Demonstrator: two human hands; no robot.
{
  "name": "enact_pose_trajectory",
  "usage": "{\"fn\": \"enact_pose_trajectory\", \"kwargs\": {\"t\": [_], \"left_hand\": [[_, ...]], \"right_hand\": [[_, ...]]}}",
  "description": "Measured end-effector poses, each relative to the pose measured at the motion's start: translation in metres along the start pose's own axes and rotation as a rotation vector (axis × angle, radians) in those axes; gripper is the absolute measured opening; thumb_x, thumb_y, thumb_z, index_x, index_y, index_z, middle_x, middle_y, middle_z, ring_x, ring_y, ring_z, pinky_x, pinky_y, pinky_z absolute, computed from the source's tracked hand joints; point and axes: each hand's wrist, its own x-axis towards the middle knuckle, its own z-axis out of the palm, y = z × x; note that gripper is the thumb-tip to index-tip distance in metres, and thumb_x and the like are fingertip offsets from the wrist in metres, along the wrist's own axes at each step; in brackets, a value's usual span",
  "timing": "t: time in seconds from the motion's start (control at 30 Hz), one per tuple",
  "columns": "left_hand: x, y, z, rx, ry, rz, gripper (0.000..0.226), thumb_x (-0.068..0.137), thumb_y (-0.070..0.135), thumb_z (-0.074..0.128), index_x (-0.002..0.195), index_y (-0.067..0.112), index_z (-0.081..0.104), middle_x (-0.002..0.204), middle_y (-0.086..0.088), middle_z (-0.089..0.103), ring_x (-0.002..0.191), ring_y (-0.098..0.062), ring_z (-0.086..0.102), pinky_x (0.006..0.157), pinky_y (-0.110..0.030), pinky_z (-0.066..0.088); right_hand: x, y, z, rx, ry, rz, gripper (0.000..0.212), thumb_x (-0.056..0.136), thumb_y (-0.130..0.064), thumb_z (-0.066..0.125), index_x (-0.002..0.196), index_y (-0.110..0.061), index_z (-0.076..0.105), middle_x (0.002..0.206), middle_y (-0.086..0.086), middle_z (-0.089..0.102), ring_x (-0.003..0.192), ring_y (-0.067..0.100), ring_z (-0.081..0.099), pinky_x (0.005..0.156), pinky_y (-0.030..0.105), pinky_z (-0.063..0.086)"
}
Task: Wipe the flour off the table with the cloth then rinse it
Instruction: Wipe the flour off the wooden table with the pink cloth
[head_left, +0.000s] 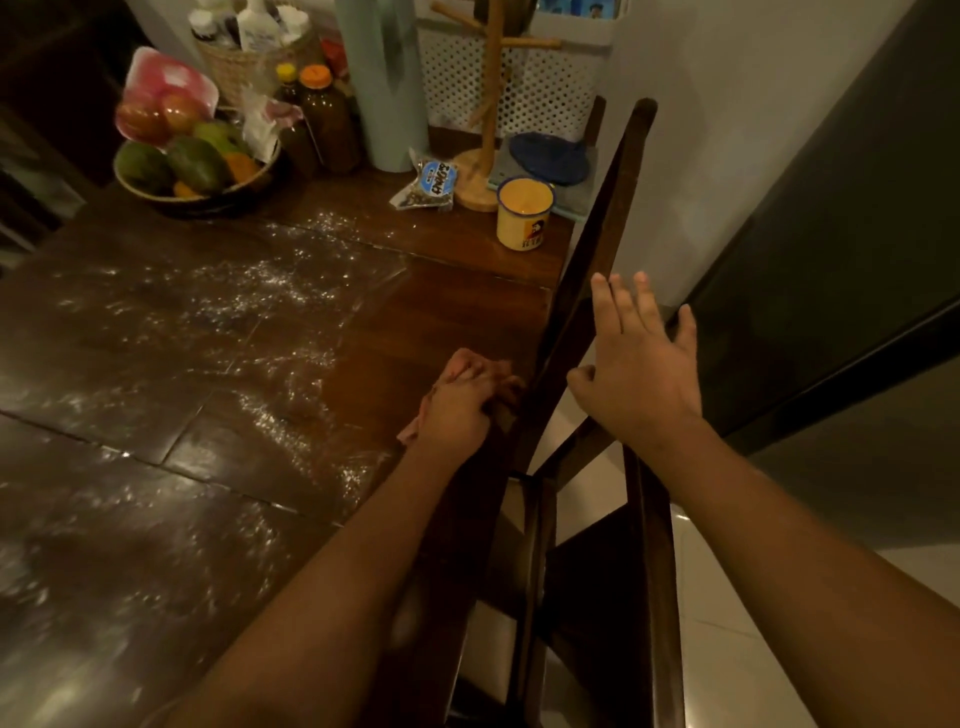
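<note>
Dim warm indoor light, glare on glossy table (171, 374), soft blur, wide-angle bending at edges

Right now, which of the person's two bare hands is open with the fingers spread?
The right hand, raised by the dark wooden chair back, fingers spread and empty. The left hand is closed on a pinkish cloth at the table edge.

Left hand closed on cloth at desk edge; right hand spread above chair back.

The left hand (460, 402) grips a pinkish cloth (410, 433) near the right edge of the dark wooden desk (441, 306). Flour (270, 291) streaks the surface to its left. The right hand (641, 364) hovers, fingers (618, 301) extended, over the chair (587, 291). A yellow mug (523, 213) stands at the far corner.
</note>
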Motion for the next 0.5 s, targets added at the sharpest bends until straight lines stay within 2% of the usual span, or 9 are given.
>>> {"fn": "enact_pose_trajectory", "kwargs": {"t": [0.07, 0.13, 0.17, 0.23, 0.27, 0.33, 0.37, 0.43, 0.5], "left_hand": [[-0.024, -0.019, -0.008, -0.035, -0.195, 0.137, 0.056, 0.082, -0.007, 0.053, 0.119, 0.033, 0.067, 0.148, 0.010, 0.046, 0.146, -0.008, 0.025, 0.118, -0.041, 0.028], [-0.051, -0.040, -0.021, -0.161, -0.299, 0.203, 0.052, 0.079, -0.012, 0.054, 0.108, 0.027, 0.073, 0.141, 0.010, 0.054, 0.143, -0.005, 0.033, 0.120, -0.045, 0.026], [-0.064, -0.049, -0.028, -0.234, -0.271, 0.207, 0.047, 0.079, -0.013, 0.056, 0.104, 0.022, 0.074, 0.137, 0.008, 0.058, 0.139, -0.005, 0.039, 0.118, -0.042, 0.030], [-0.083, -0.065, -0.035, -0.312, -0.033, 0.124, 0.037, 0.080, -0.012, 0.064, 0.103, 0.015, 0.075, 0.129, 0.001, 0.063, 0.131, -0.007, 0.049, 0.111, -0.040, 0.040], [-0.091, -0.071, -0.035, -0.270, 0.119, 0.033, 0.038, 0.080, -0.011, 0.065, 0.105, 0.017, 0.074, 0.130, 0.000, 0.063, 0.132, -0.007, 0.048, 0.110, -0.041, 0.041], [-0.108, -0.067, -0.028, -0.070, 0.265, -0.105, 0.046, 0.080, -0.006, 0.062, 0.112, 0.026, 0.070, 0.137, 0.007, 0.058, 0.139, -0.002, 0.035, 0.115, -0.037, 0.033], [-0.117, -0.059, -0.021, 0.001, 0.264, -0.067, 0.045, 0.082, 0.000, 0.059, 0.115, 0.028, 0.068, 0.140, 0.010, 0.056, 0.140, 0.002, 0.028, 0.115, -0.035, 0.031], [-0.136, -0.048, -0.004, 0.035, 0.156, 0.149, 0.038, 0.087, 0.015, 0.053, 0.120, 0.029, 0.065, 0.145, 0.012, 0.050, 0.143, 0.009, 0.016, 0.116, -0.033, 0.022], [-0.159, -0.048, 0.003, 0.011, 0.017, 0.348, 0.031, 0.093, 0.027, 0.051, 0.123, 0.031, 0.060, 0.147, 0.018, 0.042, 0.146, 0.006, 0.016, 0.120, -0.033, 0.015]], "right_hand": [[-0.001, 0.000, 0.000, -0.029, 0.003, 0.003, 0.092, 0.091, -0.044, 0.052, 0.160, -0.018, -0.004, 0.169, 0.003, 0.002, 0.155, 0.022, -0.010, 0.119, 0.067, 0.001], [-0.002, 0.000, 0.000, -0.066, 0.008, 0.004, 0.092, 0.092, -0.045, 0.051, 0.160, -0.017, -0.004, 0.169, 0.004, 0.003, 0.155, 0.022, -0.009, 0.117, 0.071, -0.001], [-0.002, -0.001, 0.000, -0.081, 0.009, 0.003, 0.092, 0.092, -0.045, 0.051, 0.160, -0.017, -0.004, 0.169, 0.004, 0.003, 0.155, 0.023, -0.009, 0.116, 0.072, -0.001], [-0.003, -0.002, 0.000, -0.101, -0.003, 0.005, 0.093, 0.092, -0.045, 0.052, 0.160, -0.016, -0.004, 0.169, 0.004, 0.003, 0.155, 0.023, -0.010, 0.116, 0.072, -0.001], [-0.003, -0.003, 0.000, -0.108, -0.011, 0.007, 0.093, 0.092, -0.045, 0.052, 0.160, -0.016, -0.005, 0.169, 0.004, 0.002, 0.155, 0.022, -0.010, 0.116, 0.071, -0.002], [-0.004, -0.003, -0.001, -0.111, -0.020, 0.013, 0.093, 0.093, -0.044, 0.053, 0.160, -0.015, -0.005, 0.169, 0.004, 0.000, 0.155, 0.022, -0.011, 0.117, 0.070, -0.001], [-0.004, -0.003, -0.001, -0.108, -0.019, 0.015, 0.092, 0.093, -0.044, 0.052, 0.160, -0.016, -0.004, 0.169, 0.004, 0.000, 0.155, 0.022, -0.011, 0.117, 0.070, 0.000], [-0.007, -0.003, 0.000, -0.104, -0.014, 0.014, 0.091, 0.093, -0.044, 0.051, 0.160, -0.015, -0.004, 0.169, 0.005, 0.000, 0.155, 0.022, -0.010, 0.117, 0.070, 0.003], [-0.011, -0.005, 0.001, -0.106, -0.014, 0.006, 0.092, 0.092, -0.044, 0.051, 0.160, -0.015, -0.004, 0.169, 0.006, 0.000, 0.155, 0.022, -0.009, 0.118, 0.069, 0.005]]}}
